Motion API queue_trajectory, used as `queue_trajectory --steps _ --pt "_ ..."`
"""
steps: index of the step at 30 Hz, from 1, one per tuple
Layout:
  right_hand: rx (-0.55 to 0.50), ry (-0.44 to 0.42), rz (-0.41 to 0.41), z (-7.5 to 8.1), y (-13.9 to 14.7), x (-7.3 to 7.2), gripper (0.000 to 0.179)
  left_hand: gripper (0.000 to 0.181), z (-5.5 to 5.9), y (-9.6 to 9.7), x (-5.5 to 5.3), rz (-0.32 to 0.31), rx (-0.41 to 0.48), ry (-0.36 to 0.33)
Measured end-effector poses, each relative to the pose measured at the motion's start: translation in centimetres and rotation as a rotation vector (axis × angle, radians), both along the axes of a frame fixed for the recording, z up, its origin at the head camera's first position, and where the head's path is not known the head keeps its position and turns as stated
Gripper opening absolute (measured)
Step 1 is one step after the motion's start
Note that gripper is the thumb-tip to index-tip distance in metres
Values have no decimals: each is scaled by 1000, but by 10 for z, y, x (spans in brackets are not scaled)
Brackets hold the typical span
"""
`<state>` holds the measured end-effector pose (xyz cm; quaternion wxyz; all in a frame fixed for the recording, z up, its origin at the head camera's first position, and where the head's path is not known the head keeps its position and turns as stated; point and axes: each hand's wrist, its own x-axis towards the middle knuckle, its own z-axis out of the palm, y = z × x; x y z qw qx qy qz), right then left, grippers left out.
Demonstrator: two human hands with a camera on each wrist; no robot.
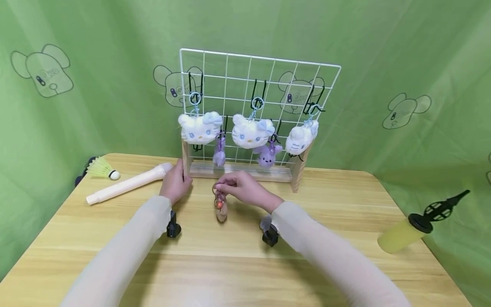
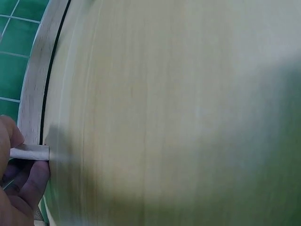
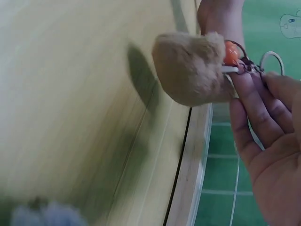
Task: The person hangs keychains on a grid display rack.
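Observation:
My left hand [image 1: 175, 183] grips the left wooden leg [image 1: 186, 158] of a white wire grid rack [image 1: 261, 57]; in the left wrist view thumb and fingers pinch the wooden end [image 2: 33, 151]. In front of the rack, my right hand [image 1: 245, 187] pinches the metal ring of a brown plush keychain [image 1: 221, 213]. The plush [image 3: 188, 70] hangs from the ring beside an orange bead [image 3: 231, 53]. White cat-face plush keychains [image 1: 251, 133] hang in the upper row on black hooks, and two purple plush keychains [image 1: 267, 157] hang lower.
A pale pink stick [image 1: 130, 185] and a yellow shuttlecock [image 1: 101, 167] lie at the left of the wooden table [image 1: 207, 273]. On the right lies a yellow cylinder [image 1: 399, 234] with a black top. Green curtains [image 1: 383, 51] surround the table.

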<state>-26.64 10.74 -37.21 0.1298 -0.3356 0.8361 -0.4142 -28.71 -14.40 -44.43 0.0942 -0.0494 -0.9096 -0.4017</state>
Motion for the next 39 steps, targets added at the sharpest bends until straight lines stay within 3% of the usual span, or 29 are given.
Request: queue_trajectory --steps 3,12,23,29,35,39 --pt "-38 4 -20 1 -8 0 23 55 1 0 0 -1 -2 -10" --pt "-287 -145 -92 8 -31 4 28 57 2 1 1 -4 -2 -29" --pt "-429 -58 -306 17 -68 1 15 52 3 -1 0 1 -6 -24" --pt "-489 -30 -363 19 -81 -2 15 58 1 -3 -3 -1 -3 -17" --pt "-477 -6 -418 18 -91 -8 15 68 -1 -4 -7 -1 10 -41" --pt "-444 0 -465 16 -98 -11 17 60 -1 -4 -7 4 7 -49"
